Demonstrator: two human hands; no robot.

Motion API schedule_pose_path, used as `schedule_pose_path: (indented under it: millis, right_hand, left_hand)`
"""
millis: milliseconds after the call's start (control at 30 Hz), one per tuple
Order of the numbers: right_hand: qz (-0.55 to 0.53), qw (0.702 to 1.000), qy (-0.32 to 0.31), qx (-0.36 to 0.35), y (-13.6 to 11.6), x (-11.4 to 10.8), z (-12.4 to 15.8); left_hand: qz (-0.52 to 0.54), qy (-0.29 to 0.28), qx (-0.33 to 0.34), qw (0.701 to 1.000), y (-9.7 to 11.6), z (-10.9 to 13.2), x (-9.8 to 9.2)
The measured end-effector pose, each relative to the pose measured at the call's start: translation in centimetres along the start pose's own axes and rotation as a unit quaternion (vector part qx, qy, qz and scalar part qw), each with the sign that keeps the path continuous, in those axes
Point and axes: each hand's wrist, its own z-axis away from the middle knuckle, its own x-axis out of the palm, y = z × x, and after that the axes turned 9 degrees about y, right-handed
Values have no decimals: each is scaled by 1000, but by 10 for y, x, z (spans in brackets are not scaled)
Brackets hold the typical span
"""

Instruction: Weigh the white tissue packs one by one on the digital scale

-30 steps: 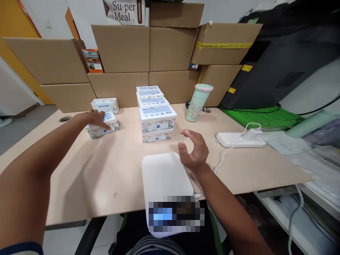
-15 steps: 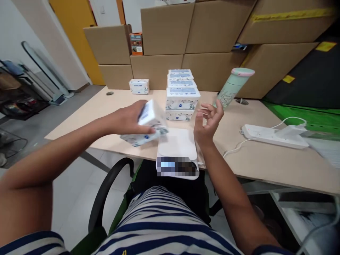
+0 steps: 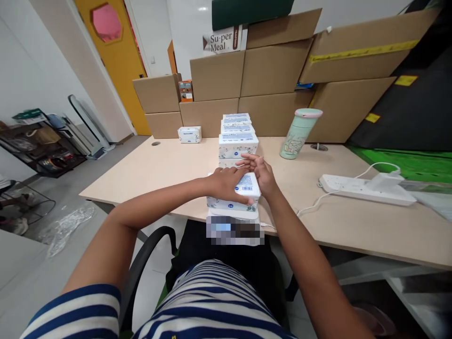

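Observation:
My left hand (image 3: 229, 182) lies over the top of a white tissue pack (image 3: 249, 188) with blue print, thumb down its near side, gripping it. The pack sits on a white kitchen scale (image 3: 212, 214) at the table's front edge; the scale's display area is blurred. At the pack's right rear corner is my right hand (image 3: 263, 175), its fingers stretched out to the left behind the pack. Whether it touches the pack I cannot tell. Just beyond stands a row of stacked tissue packs (image 3: 235, 149), partly hidden by my hands.
A single tissue pack (image 3: 189, 135) lies at the back left. To the right stand a mint green tumbler (image 3: 298, 134) and a white power strip (image 3: 367, 189) with a cable. Cardboard boxes (image 3: 215, 80) line the table's rear edge.
My left hand has brought the tissue pack rightward and down onto the scale. My right hand has moved left to the pack. The head view has tilted up.

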Motion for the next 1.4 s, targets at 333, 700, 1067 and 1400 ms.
schedule_pose_path:
  millis: [333, 700, 1067, 1400]
  right_hand:
    - [4, 990, 141, 24, 13, -5, -18]
    - [5, 941, 333, -65, -7, 10, -12]
    - [85, 929, 314, -175, 18, -7, -23]
    - [82, 956, 242, -145, 21, -20, -21]
  left_hand:
    - [217, 311, -72, 922, -22, 168, 76]
    - [318, -242, -227, 888, -62, 210, 201]
    - [135, -153, -198, 959, -48, 234, 232]
    - [12, -68, -160, 985, -29, 175, 261]
